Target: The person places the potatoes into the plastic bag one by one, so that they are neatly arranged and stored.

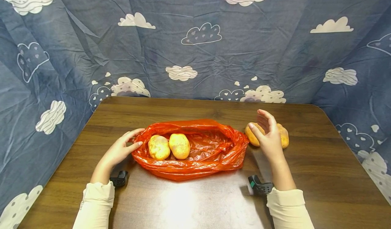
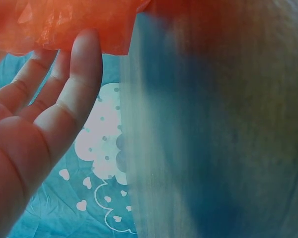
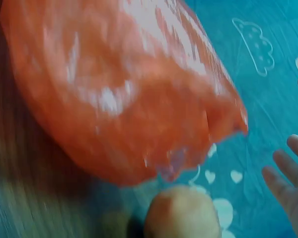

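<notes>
An open red plastic bag [image 1: 183, 169] lies in the middle of the table, its mouth spread wide. Two potatoes, a left one [image 1: 159, 148] and a right one [image 1: 179, 146], sit side by side in its left half. My left hand [image 1: 117, 151] holds the bag's left edge, thumb in front and fingers partly hidden behind the film [image 2: 89, 29]. To the right of the bag, my right hand [image 1: 270, 139] is raised with fingers spread and nothing in them. Behind it are two more potatoes [image 1: 252, 135] [image 1: 284, 136], both partly covered by the hand in the head view.
The wooden table [image 1: 213, 201] has rounded far corners. A blue cloth with cloud prints [image 1: 195, 59] hangs behind and along both sides. Black wrist devices, one left [image 1: 119, 179] and one right [image 1: 259, 185], sit at the wrists.
</notes>
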`<action>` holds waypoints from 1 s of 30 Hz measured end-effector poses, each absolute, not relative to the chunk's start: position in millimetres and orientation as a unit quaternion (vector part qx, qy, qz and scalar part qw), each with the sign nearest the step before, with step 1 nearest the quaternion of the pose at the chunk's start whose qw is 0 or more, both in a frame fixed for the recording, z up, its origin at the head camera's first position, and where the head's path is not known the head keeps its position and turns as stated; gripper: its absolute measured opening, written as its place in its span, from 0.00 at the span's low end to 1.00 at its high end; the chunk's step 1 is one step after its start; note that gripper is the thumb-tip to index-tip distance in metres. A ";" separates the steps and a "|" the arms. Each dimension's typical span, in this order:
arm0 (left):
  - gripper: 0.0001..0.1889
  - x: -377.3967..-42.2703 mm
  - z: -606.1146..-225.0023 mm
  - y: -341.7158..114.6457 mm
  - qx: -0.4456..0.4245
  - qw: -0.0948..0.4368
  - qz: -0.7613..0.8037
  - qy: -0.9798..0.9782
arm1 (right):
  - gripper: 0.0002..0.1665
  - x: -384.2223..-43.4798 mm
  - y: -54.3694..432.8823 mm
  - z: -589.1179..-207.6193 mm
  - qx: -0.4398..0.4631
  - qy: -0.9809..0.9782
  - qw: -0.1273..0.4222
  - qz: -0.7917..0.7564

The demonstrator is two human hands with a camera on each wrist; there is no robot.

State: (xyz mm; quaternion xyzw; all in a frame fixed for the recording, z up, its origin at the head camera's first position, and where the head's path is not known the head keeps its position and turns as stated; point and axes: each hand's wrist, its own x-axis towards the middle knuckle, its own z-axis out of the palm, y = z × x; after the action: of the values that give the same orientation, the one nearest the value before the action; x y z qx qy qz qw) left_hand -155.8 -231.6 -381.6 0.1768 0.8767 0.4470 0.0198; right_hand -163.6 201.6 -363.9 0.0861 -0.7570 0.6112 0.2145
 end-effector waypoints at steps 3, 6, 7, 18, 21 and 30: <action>0.22 -156.2 -381.8 -231.3 0.178 0.020 0.445 0.877 | 0.30 -164.7 211.3 -367.8 0.074 -0.758 0.228 0.606; 0.22 -156.3 -382.1 -231.5 0.178 0.020 0.444 0.878 | 0.29 -166.0 219.9 -371.6 0.060 -0.763 0.242 0.596; 0.22 -156.3 -382.1 -231.6 0.178 0.020 0.444 0.878 | 0.29 -166.4 222.6 -372.7 0.053 -0.767 0.247 0.590; 0.22 -156.7 -382.5 -231.4 0.182 0.019 0.448 0.875 | 0.30 -167.7 255.6 -387.1 -0.012 -0.801 0.270 0.534; 0.22 -161.4 -391.2 -235.2 0.185 0.018 0.448 0.875 | 0.30 -171.6 267.6 -397.7 -0.027 -0.816 0.278 0.506; 0.24 -172.9 -414.0 -246.2 0.188 0.020 0.453 0.871 | 0.32 -180.3 296.3 -430.0 -0.074 -0.841 0.265 0.465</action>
State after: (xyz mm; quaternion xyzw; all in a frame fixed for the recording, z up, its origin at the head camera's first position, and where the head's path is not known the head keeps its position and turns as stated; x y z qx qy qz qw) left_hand -172.9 -246.2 -414.0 0.1882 0.8713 0.4529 0.0198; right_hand -180.3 296.3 -430.0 -0.0742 -0.8412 0.4653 0.2654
